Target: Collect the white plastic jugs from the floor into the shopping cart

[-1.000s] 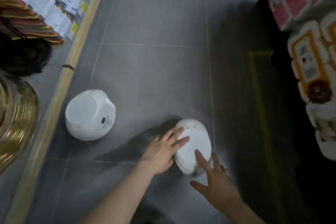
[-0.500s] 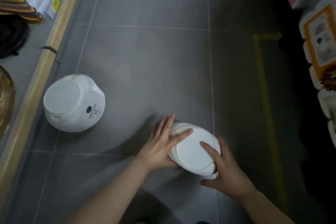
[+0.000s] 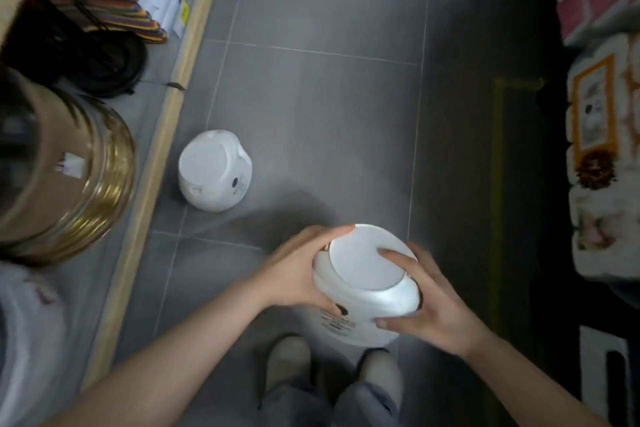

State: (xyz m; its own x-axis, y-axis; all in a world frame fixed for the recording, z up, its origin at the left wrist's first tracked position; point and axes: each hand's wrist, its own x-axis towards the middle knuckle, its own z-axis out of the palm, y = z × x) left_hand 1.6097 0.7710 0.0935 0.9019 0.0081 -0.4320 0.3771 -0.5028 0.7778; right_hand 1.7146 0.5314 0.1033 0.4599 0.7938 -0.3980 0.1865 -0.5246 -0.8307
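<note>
A white plastic jug [image 3: 363, 282] is up off the grey floor, above my feet, its flat round face turned toward the camera. My left hand [image 3: 299, 270] grips its left side with fingers curled over the rim. My right hand [image 3: 426, 302] grips its right side, thumb under the body and a finger across the face. A second white jug [image 3: 214, 174] lies on the floor further off to the left, near the wooden shelf edge. No shopping cart is in view.
A low shelf with a wooden edge [image 3: 162, 135] runs along the left, holding gold-rimmed stacked ware [image 3: 69, 184], a black item [image 3: 86, 59] and packets. Packaged goods [image 3: 602, 156] line the right. A yellow floor line [image 3: 498, 166] runs on the right. My shoes [image 3: 332, 364] stand below.
Both hands closed round the near jug and lifted it off the floor toward me. The view pulled back and upward; the other jug stayed put.
</note>
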